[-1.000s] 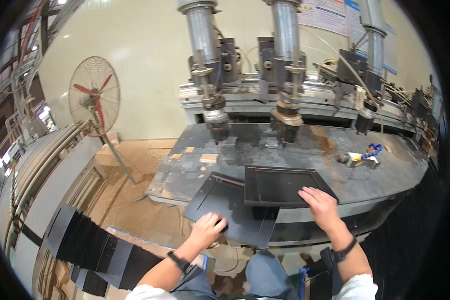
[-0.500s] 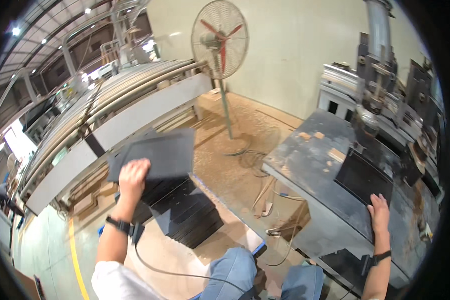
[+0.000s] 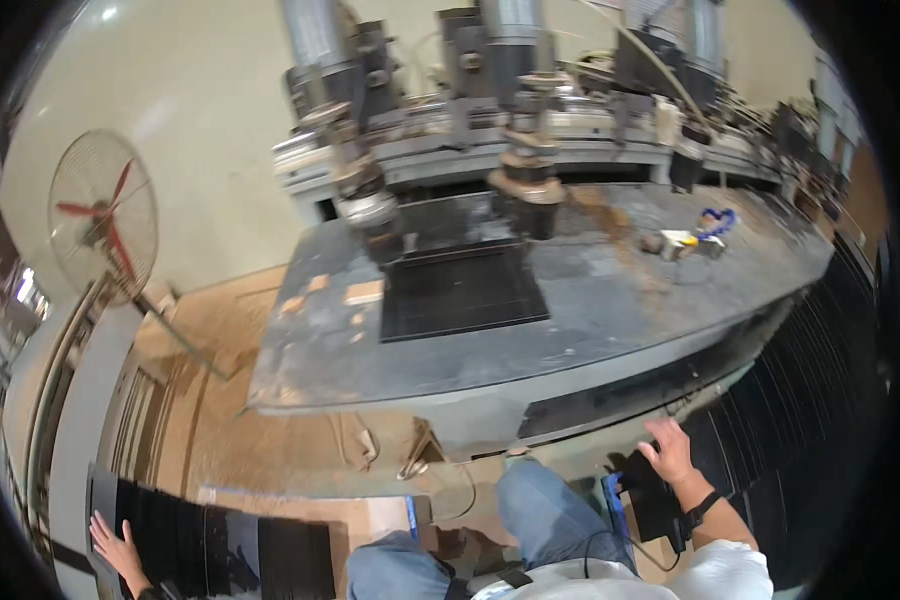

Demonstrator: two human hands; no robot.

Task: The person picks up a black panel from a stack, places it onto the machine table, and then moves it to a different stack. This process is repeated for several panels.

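My left hand [image 3: 118,550] lies at the lower left, fingers spread against a dark panel [image 3: 100,490] at the left end of a row of stacked black panels [image 3: 290,550]. My right hand [image 3: 670,452] is in the air at the lower right, fingers apart and holding nothing. It is nearest to black panels [image 3: 715,450] stacked on the right. A flat black panel [image 3: 465,290] lies on the grey machine table [image 3: 450,365], under two spindle heads [image 3: 375,220].
A caged fan with red blades [image 3: 100,215] stands at the left. Wood scraps [image 3: 363,292] and a small tool with a blue coiled hose [image 3: 715,222] lie on the machine table. Cables [image 3: 470,490] and sawdust cover part of the floor by my knees.
The view has swung right toward the machine. My left hand has set its raised panel down on the left stack and spread its fingers. My right hand has left the panel on the table.
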